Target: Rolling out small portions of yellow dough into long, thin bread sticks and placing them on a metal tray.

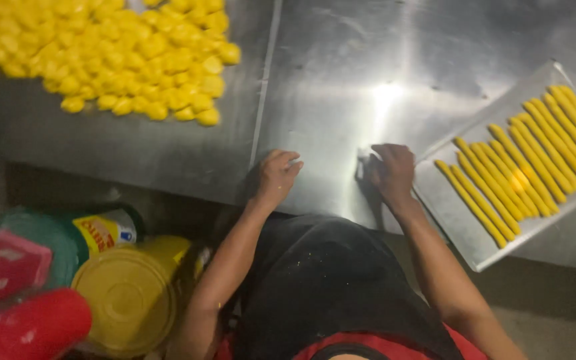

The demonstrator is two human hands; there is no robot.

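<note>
Lower left of the frame: two blurred red objects (15,307) are lying beside a round yellow lid (128,300) and a yellow-labelled container (105,230), all standing below the edge of the bench (341,73).

Upper left: a large heap of small yellow dough lumps (108,53) is lying on the steel bench surface, spreading from the left frame edge towards the seam that is running down the bench just left of centre.

Centre: the left hand (276,177) is resting on the bench near its front edge, just right of the seam, with its fingers (291,163) curled loosely inward and holding nothing that is visible. A dark apron (328,280) is covering the person's body in the lower centre, with a red garment (368,350) showing at the bottom edge.

Right of centre: the right hand (389,170) is pressing down on the bench, close beside the left hand but apart from it, with its fingers (378,155) bent over the surface. Whether anything is lying under them cannot be told, since the area is shadowed and blurred.

Right: a flat metal tray (468,230) is sitting at an angle on the bench, its near corner just beside the right hand. Long yellow dough sticks (521,167) are lying on the tray in close parallel rows, running diagonally from the middle of the tray up to the upper right of the frame.
</note>
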